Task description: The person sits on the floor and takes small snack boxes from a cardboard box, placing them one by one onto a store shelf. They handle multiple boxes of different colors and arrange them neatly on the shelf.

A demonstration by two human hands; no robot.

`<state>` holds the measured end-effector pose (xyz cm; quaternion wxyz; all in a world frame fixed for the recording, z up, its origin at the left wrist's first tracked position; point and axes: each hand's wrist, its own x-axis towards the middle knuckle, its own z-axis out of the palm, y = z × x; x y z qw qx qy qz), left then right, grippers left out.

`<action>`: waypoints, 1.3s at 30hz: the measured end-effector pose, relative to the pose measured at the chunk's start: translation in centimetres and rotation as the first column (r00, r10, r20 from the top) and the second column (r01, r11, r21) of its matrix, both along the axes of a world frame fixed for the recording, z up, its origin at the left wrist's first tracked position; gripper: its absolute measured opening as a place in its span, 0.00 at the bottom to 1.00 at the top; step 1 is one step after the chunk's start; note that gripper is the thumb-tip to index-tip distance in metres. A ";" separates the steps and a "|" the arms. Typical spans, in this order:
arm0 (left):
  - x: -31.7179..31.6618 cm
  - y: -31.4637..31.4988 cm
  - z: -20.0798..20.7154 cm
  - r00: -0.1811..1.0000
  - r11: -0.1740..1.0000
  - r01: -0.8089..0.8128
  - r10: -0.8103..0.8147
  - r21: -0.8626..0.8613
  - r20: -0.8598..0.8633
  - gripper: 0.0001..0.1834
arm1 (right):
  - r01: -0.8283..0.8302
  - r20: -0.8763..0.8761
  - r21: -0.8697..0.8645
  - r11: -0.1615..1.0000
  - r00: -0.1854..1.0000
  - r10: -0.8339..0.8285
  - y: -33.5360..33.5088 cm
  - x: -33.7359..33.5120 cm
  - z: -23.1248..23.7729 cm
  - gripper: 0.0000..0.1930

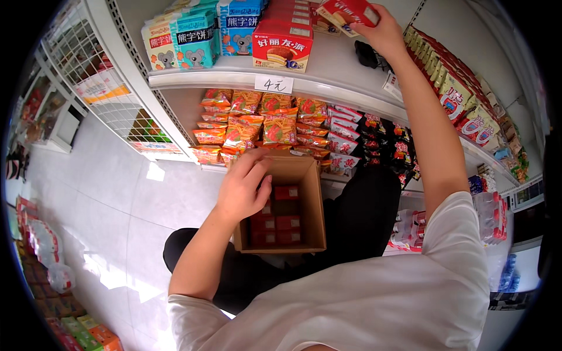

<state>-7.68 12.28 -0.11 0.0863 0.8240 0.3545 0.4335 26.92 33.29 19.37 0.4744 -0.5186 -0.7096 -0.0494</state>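
My right hand (383, 34) grips a red and white pie box (345, 13) above the upper shelf, at the right end of a row of similar red pie boxes (282, 45). An open cardboard carton (316, 205) stands between my legs, with several small red boxes (287, 222) low inside it. Over the carton's far left rim curl the fingers of my left hand (246, 184), holding that edge. My left hand hides part of the carton's left side and its contents.
Blue and cream biscuit bags (196, 44) stand left of the pie boxes. A dark object (366, 55) lies on the shelf beneath my right wrist. Orange snack bags (240, 128) fill the lower shelf, beside black packets (380, 143). A white wire rack (96, 76) rises at left.
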 end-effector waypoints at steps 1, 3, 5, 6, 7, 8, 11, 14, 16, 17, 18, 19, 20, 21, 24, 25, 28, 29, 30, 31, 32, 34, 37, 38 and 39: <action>0.1 -0.1 0.1 1.000 1.000 0.000 0.000 -0.001 -0.001 0.18 | 0.080 0.126 -0.033 0.996 0.989 -0.076 2.0 0.6 -0.4 0.34; 0.4 0.1 0.0 1.000 1.000 0.009 -0.009 -0.010 -0.004 0.17 | 0.169 0.218 -0.098 0.981 0.965 -0.145 5.3 2.0 -1.2 0.39; 0.4 0.3 -0.2 0.999 1.000 0.022 -0.023 -0.016 -0.028 0.17 | 0.165 0.153 -0.182 0.969 0.978 -0.138 7.7 3.2 -2.1 0.41; 0.4 0.3 -0.2 0.999 0.999 0.028 -0.029 -0.019 -0.037 0.17 | 0.136 0.086 -0.218 0.966 0.989 -0.120 8.9 4.0 -2.5 0.41; 0.5 0.4 -0.2 0.999 0.999 0.035 -0.036 -0.023 -0.037 0.17 | 0.108 0.019 -0.252 0.962 0.994 -0.107 10.0 4.9 -2.8 0.42; 0.2 0.4 -0.3 0.999 0.999 0.027 -0.028 -0.031 -0.042 0.16 | 0.062 -0.055 -0.288 0.956 0.995 -0.081 10.3 4.1 -3.0 0.42; -0.4 0.5 -0.5 0.999 0.997 0.026 -0.029 -0.073 -0.040 0.16 | 0.245 0.332 -0.143 0.959 0.925 -0.186 10.2 3.3 -2.7 0.44; -0.7 1.1 -0.6 0.998 0.994 0.045 -0.049 -0.101 -0.042 0.16 | 0.236 0.315 -0.170 0.957 0.933 -0.175 11.5 3.2 -3.2 0.44; -0.7 1.7 -0.6 0.997 0.993 0.061 -0.065 -0.102 -0.043 0.16 | 0.234 0.346 -0.152 0.960 0.923 -0.170 13.0 3.5 -2.9 0.43; -0.6 2.0 -0.8 0.996 0.992 0.070 -0.075 -0.102 -0.041 0.16 | 0.236 0.363 -0.146 0.961 0.916 -0.170 13.6 3.8 -3.1 0.42; -0.8 2.1 -0.8 0.997 0.992 0.064 -0.069 -0.105 -0.047 0.16 | 0.210 0.328 -0.153 0.966 0.932 -0.151 13.3 2.5 -3.1 0.38; -1.1 2.2 -0.8 0.996 0.993 0.054 -0.061 -0.104 -0.058 0.16 | 0.184 0.294 -0.158 0.970 0.947 -0.132 13.2 1.1 -3.0 0.34; -1.3 2.4 -0.8 0.996 0.993 0.056 -0.062 -0.099 -0.064 0.16 | 0.169 0.263 -0.159 0.973 0.957 -0.124 12.9 0.5 -2.7 0.30; -1.3 2.6 -0.8 0.996 0.994 0.057 -0.064 -0.095 -0.069 0.16 | 0.159 0.239 -0.184 0.970 0.964 -0.113 13.2 0.8 -3.0 0.32; -0.9 2.7 -0.6 0.996 0.993 0.059 -0.066 -0.106 -0.065 0.16 | 0.145 0.191 -0.224 0.964 0.976 -0.102 14.0 1.6 -3.8 0.34; -0.7 2.7 -0.7 0.996 0.992 0.064 -0.071 -0.108 -0.061 0.16 | 0.155 0.193 -0.214 0.965 0.975 -0.114 14.0 1.9 -4.2 0.34; 0.2 2.6 -0.9 0.995 0.990 0.076 -0.083 -0.115 -0.051 0.16 | 0.059 0.178 -0.181 0.982 0.984 -0.026 14.3 2.8 -4.6 0.35; 0.3 2.7 -0.9 0.995 0.991 0.077 -0.083 -0.114 -0.054 0.16 | 0.003 0.167 -0.165 0.986 0.986 0.025 14.2 2.9 -4.4 0.35; 0.5 2.8 -1.0 0.995 0.991 0.077 -0.084 -0.113 -0.056 0.16 | -0.029 0.176 -0.154 0.988 0.983 0.056 14.2 2.8 -4.3 0.34; 0.6 2.8 -1.0 0.995 0.991 0.072 -0.079 -0.116 -0.064 0.15 | -0.060 0.185 -0.144 0.988 0.979 0.087 14.3 2.5 -4.4 0.34; 0.7 2.7 -1.0 0.995 0.991 0.065 -0.074 -0.120 -0.073 0.15 | -0.093 0.193 -0.135 0.986 0.974 0.118 14.1 2.1 -4.4 0.33; 1.0 2.5 -1.2 0.994 0.990 0.056 -0.067 -0.132 -0.082 0.14 | -0.056 0.165 -0.169 0.984 0.983 0.085 12.9 1.3 -4.2 0.30; 2.2 2.2 -1.1 0.994 0.988 0.056 -0.069 -0.145 -0.086 0.13 | 0.091 0.358 -0.160 0.983 0.933 -0.028 13.6 3.7 -4.0 0.35; 2.4 2.2 -1.1 0.994 0.988 0.051 -0.064 -0.147 -0.090 0.13 | 0.147 0.451 -0.140 0.979 0.890 -0.069 13.4 3.8 -3.6 0.39; 2.6 2.1 -1.1 0.994 0.988 0.047 -0.061 -0.149 -0.094 0.13 | 0.140 0.449 -0.133 0.981 0.891 -0.066 13.1 3.7 -3.5 0.37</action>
